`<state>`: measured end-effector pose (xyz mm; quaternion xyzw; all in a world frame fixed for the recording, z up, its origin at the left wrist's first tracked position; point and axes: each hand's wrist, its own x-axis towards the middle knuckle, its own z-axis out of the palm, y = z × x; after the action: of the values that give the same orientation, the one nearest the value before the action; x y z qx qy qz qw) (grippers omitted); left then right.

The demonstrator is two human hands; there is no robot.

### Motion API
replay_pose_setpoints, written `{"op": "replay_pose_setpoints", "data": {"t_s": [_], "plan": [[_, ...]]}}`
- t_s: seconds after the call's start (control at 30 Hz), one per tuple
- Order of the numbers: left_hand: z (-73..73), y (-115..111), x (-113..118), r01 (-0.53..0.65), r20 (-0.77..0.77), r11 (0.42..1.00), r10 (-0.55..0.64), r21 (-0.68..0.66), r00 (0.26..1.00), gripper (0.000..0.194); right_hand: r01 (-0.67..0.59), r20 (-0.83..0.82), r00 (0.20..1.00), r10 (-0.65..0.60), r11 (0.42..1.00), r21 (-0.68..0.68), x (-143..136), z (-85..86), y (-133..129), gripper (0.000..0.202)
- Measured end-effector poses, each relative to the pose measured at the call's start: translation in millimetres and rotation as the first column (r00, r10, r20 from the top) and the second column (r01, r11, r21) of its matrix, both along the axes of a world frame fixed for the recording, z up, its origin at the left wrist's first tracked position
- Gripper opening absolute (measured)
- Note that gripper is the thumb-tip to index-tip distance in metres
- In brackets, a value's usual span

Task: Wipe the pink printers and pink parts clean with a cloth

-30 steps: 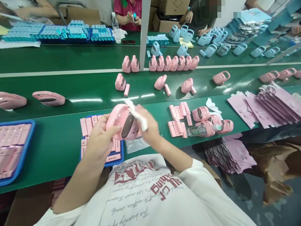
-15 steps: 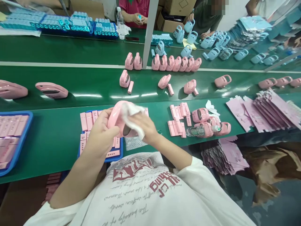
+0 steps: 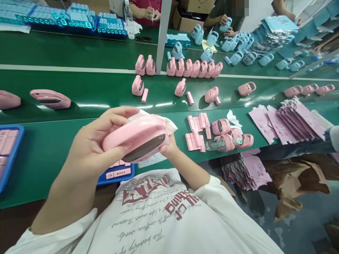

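My left hand (image 3: 90, 144) grips a glossy pink handled device (image 3: 140, 130) with a dark oval panel, thumb below and fingers over the top. It is held up close to the camera, tilted, with the panel facing down towards me. Against its far right side my right hand (image 3: 171, 147) presses a white cloth (image 3: 171, 127); most of the right fingers are hidden behind the device. Under the hands, a blue tray (image 3: 132, 171) of small pink stick-shaped pieces (image 3: 118, 173) is partly covered. Beside it lies a clear plastic bag (image 3: 150, 160).
To the right are loose pink sticks (image 3: 196, 132), several pink devices (image 3: 221, 126), a clear bottle (image 3: 215, 144) lying over them, and folded pink cartons (image 3: 299, 121). More pink devices (image 3: 195, 68) line the belt. A second blue tray (image 3: 19, 141) stands left. Co-workers' hands (image 3: 225, 23) are across the table.
The pink device has come nearer the camera and turned, so its dark panel now faces down towards me. The cloth has moved from its front to behind it.
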<state>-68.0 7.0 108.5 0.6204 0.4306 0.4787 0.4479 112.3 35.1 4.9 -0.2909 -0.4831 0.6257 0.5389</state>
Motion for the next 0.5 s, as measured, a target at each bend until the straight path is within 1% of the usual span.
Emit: {"op": "replay_pose_setpoints", "data": {"t_s": [0.03, 0.07, 0.1, 0.13, 0.17, 0.2, 0.23, 0.27, 0.3, 0.33, 0.37, 0.4, 0.43, 0.47, 0.5], "plan": [[-5.3, 3, -1, 0.079, 0.057, 0.997, -0.078, -0.019, 0.995, 0.036, -0.018, -0.076, 0.997, 0.011, 0.995, -0.096, -4, 1.0, -4, 0.090], [-12.1, 5, -2, 0.171, 0.115, 0.985, -0.167, -0.028, 0.979, 0.045, -0.061, -0.143, 0.989, 0.033, 0.979, -0.196, -8, 2.3, -7, 0.086], [-20.0, 8, -2, 0.248, 0.162, 0.969, -0.241, -0.023, 0.957, 0.056, -0.116, -0.195, 0.979, 0.059, 0.949, -0.294, -12, 3.5, -9, 0.081], [-28.8, 10, -1, 0.288, 0.198, 0.958, -0.281, -0.006, 0.939, 0.065, -0.167, -0.227, 0.970, 0.083, 0.909, -0.381, -15, 4.5, -10, 0.076], [-37.7, 12, 1, 0.274, 0.227, 0.962, -0.270, 0.016, 0.936, 0.069, -0.201, -0.242, 0.965, 0.098, 0.870, -0.451, -18, 5.1, -11, 0.071], [-46.2, 14, 4, 0.211, 0.260, 0.977, -0.211, 0.028, 0.942, 0.068, -0.214, -0.246, 0.964, 0.100, 0.840, -0.499, -20, 5.1, -11, 0.067], [-53.7, 15, 8, 0.116, 0.305, 0.993, -0.117, 0.021, 0.945, 0.063, -0.205, -0.242, 0.967, 0.086, 0.824, -0.529, -22, 4.7, -10, 0.063], [-59.7, 15, 14, 0.011, 0.364, 1.000, -0.006, -0.010, 0.931, 0.056, -0.177, -0.228, 0.972, 0.059, 0.821, -0.543, -24, 4.0, -8, 0.060], [-64.1, 15, 20, -0.079, 0.424, 0.995, 0.098, -0.061, 0.900, 0.048, -0.128, -0.203, 0.979, 0.019, 0.830, -0.543, -25, 3.4, -7, 0.056], [-66.8, 15, 26, -0.137, 0.473, 0.984, 0.176, -0.117, 0.863, 0.041, -0.061, -0.166, 0.986, -0.032, 0.849, -0.524, -25, 3.1, -5, 0.052], [-67.8, 16, 31, -0.164, 0.509, 0.972, 0.228, -0.167, 0.830, 0.035, 0.020, -0.118, 0.989, -0.088, 0.877, -0.481, -24, 3.5, -4, 0.048], [-67.5, 16, 36, -0.166, 0.536, 0.964, 0.255, -0.208, 0.805, 0.033, 0.108, -0.062, 0.988, -0.144, 0.909, -0.404, -23, 5.0, -3, 0.044], [-66.2, 17, 41, -0.165, 0.555, 0.957, 0.273, -0.238, 0.786, 0.032, 0.183, -0.001, 0.981, -0.192, 0.940, -0.287, -21, 7.6, -2, 0.041], [-64.4, 19, 43, -0.165, 0.571, 0.951, 0.289, -0.260, 0.768, 0.032, 0.231, 0.060, 0.972, -0.225, 0.964, -0.129, -19, 11.2, -1, 0.040], [-62.5, 21, 45, -0.169, 0.590, 0.946, 0.307, -0.277, 0.747, 0.030, 0.240, 0.122, 0.962, -0.246, 0.969, 0.065, -17, 15.5, -1, 0.039]]}}
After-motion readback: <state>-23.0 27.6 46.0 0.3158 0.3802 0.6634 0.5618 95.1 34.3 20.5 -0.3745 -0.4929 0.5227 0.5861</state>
